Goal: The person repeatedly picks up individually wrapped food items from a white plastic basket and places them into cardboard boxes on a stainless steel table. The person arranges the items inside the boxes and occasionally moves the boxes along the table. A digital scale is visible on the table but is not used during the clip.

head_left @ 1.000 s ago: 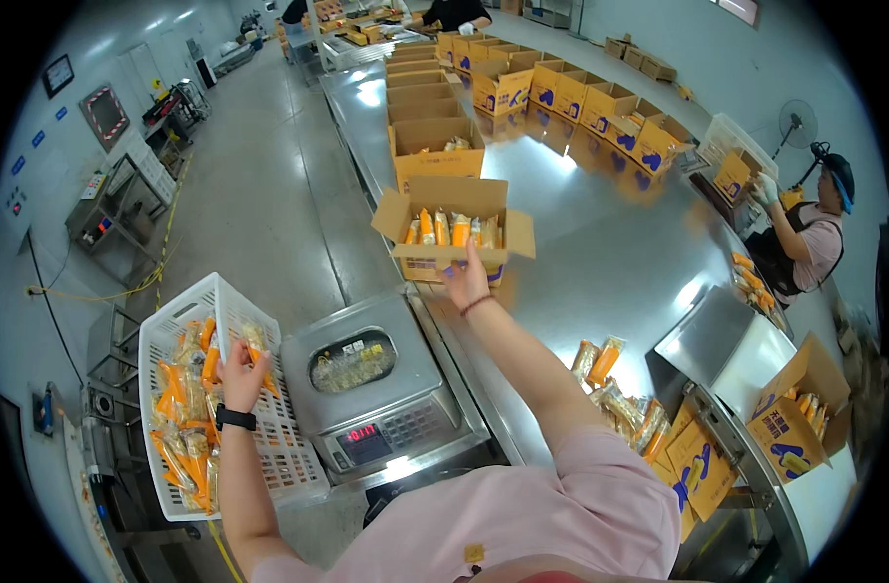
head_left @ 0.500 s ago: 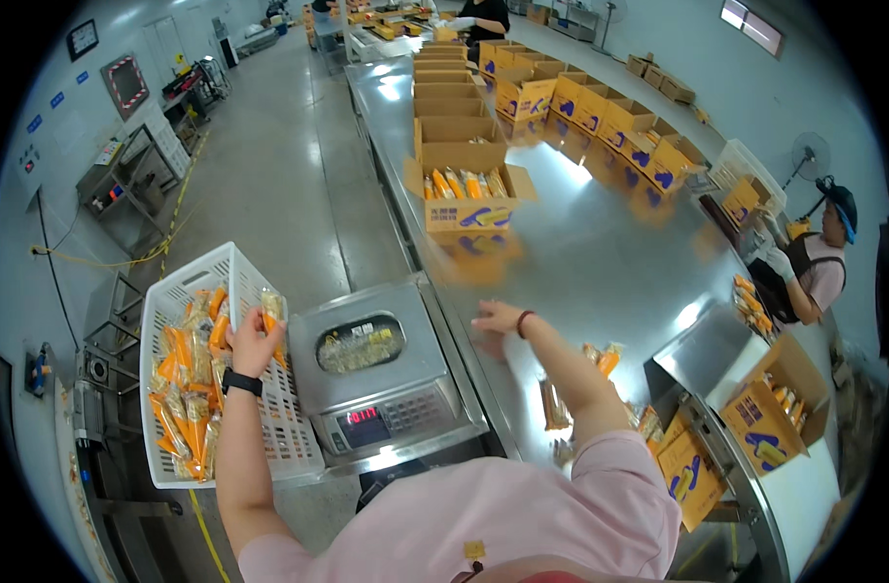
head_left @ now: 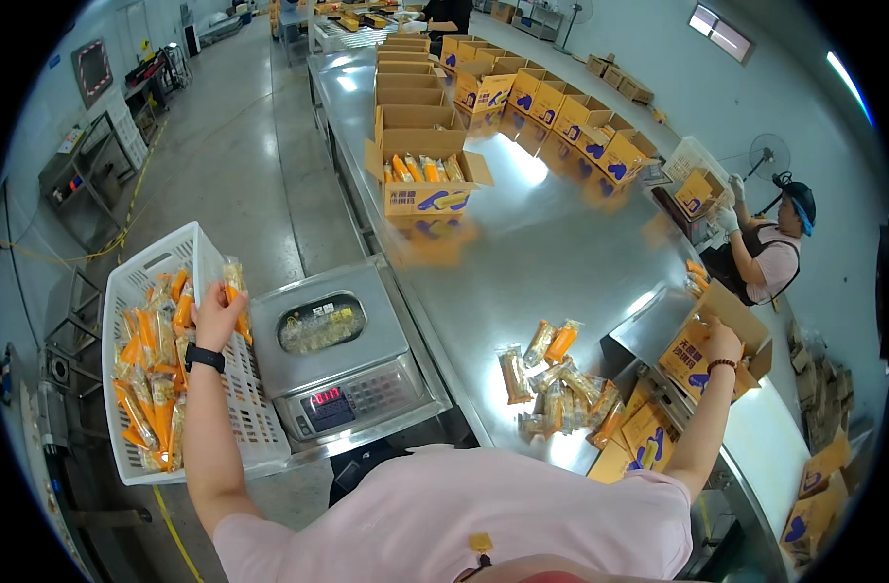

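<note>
My left hand (head_left: 219,319) is closed on a wrapped snack packet (head_left: 235,284), part orange and part clear, upright at the right rim of a white plastic basket (head_left: 260,413). Similar packets (head_left: 153,340) fill much of that basket. Far to the right, my right hand (head_left: 721,342) grips the near rim of an open cardboard box (head_left: 685,358); its fingertips are partly hidden. On the steel table between my arms lies a loose heap of packets (head_left: 566,389). A digital scale (head_left: 342,340) stands beside the basket, its red display lit.
Open cardboard boxes stand in rows along the steel table (head_left: 503,253); the nearest box (head_left: 427,200) holds several packets. A gloved co-worker (head_left: 765,243) works across the table at right, another (head_left: 444,19) at its far end. Flattened cartons (head_left: 644,442) lie by the near edge.
My right hand has swung from above the table over to the cardboard box at right. My left hand keeps its packet at the basket rim. The whole view has shifted.
</note>
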A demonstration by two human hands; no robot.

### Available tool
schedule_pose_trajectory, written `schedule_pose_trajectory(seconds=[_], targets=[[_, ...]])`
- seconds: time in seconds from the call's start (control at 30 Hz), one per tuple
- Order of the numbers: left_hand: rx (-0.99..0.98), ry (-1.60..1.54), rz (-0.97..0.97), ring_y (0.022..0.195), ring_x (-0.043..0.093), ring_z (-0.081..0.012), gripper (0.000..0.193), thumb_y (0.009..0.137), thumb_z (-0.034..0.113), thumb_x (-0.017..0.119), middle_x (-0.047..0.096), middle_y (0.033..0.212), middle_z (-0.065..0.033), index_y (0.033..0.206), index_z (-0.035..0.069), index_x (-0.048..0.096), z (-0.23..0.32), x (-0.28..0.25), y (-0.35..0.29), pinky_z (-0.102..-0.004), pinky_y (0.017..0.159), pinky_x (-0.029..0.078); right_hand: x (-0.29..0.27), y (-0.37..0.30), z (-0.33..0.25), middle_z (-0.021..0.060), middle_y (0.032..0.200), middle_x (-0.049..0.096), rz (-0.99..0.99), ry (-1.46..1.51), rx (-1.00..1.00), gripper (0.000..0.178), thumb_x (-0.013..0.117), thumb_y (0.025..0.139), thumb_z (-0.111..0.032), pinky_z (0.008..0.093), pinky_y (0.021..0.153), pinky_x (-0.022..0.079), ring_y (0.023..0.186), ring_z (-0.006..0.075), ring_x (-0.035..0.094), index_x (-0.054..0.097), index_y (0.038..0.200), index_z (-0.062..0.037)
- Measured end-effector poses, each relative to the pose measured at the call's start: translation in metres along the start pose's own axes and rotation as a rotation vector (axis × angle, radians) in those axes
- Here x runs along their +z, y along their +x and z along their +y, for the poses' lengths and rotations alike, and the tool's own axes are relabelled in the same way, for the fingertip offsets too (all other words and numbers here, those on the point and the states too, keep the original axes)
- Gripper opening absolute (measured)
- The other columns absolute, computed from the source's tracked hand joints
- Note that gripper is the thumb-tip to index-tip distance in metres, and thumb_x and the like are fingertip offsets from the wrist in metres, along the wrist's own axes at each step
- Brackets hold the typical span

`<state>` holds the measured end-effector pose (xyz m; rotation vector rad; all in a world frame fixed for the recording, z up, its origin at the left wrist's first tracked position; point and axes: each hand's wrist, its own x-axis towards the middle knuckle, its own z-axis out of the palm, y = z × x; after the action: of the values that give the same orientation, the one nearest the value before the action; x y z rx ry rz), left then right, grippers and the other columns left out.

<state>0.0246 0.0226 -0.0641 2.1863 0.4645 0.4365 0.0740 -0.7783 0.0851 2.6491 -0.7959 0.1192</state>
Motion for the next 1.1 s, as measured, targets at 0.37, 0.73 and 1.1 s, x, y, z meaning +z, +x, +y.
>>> schedule_pose_trajectory(seconds=[0.37,0.73,1.1], targets=[[0.337,-0.035,0.076,0.078,0.054,-0.0193,0.030,0.084,0.022,0.056,0.056,0.086,-0.0121,0.103,0.001,0.047,0.072,0.002,-0.022,-0.0296,0.071,0.043,-0.111,-0.098,-0.194,0.0109,0.075,0.062,0.517,0.444,-1.014,0.018,0.057,0.075,-0.013,0.0376,0.058,0.048,0.066,0.0282,0.061,0.059,0.094,-0.0136],[0.262,-0.234,-0.134,0.069,0.045,-0.0094,0.030,0.084,0.026,0.056,0.048,0.074,-0.0026,0.100,0.003,0.046,0.050,0.003,-0.030,-0.0239,0.062,0.039,-0.081,-0.307,-0.431,0.0077,0.082,0.060,0.367,0.506,-1.942,0.018,0.051,0.078,-0.016,0.0355,0.068,0.049,0.080,0.0233,0.061,0.055,0.095,-0.0141],[0.241,-0.587,0.133,0.075,0.058,-0.0124,0.021,0.086,0.019,0.056,0.059,0.086,-0.0069,0.094,0.003,0.045,0.066,-0.015,-0.030,-0.0252,0.069,0.046,0.021,-0.316,-0.340,0.0123,0.112,0.053,-0.056,1.276,-1.322,0.043,0.060,0.072,-0.004,0.0424,0.094,0.035,0.111,0.0333,0.044,0.050,0.113,-0.0035]])
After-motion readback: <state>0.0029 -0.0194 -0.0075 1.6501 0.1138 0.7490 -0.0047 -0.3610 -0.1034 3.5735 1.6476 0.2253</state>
